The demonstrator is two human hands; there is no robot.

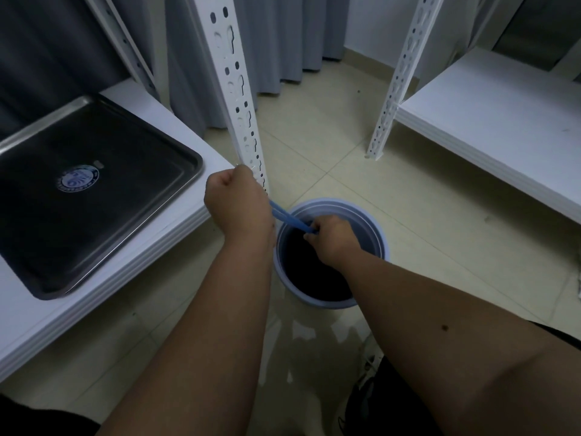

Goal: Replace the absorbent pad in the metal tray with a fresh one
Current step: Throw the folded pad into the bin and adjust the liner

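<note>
The shallow rectangular stainless-steel tray [94,196] sits on the white shelf board [132,265] at nine o'clock from my hands. Its floor looks dark and bare apart from a round blue-and-white sticker [78,178] near the middle; I see no absorbent pad in it, though the dim light makes me cautious.

At centre, my left hand [237,201] is a closed fist around one end of a thin blue strip [290,220], which may be a handle or a bag edge; I cannot tell which. My right hand [333,239] pinches its other end at four o'clock from the left, over the mouth of the round pale-blue plastic bucket [382,243] standing on the beige tiled floor [424,215]. The bucket's inside is too dark to read.

A white slotted steel upright [234,89] rises at twelve o'clock, just behind the left fist. A second white shelf [490,121] lies at two o'clock, with grey curtains [283,36] beyond.

I judge this to be the disposal step: the old pad seems out of the tray and the work is at the bin. Next I would need both hands freed, a fresh pad found, since none is in view, and laid flat in the tray.
</note>
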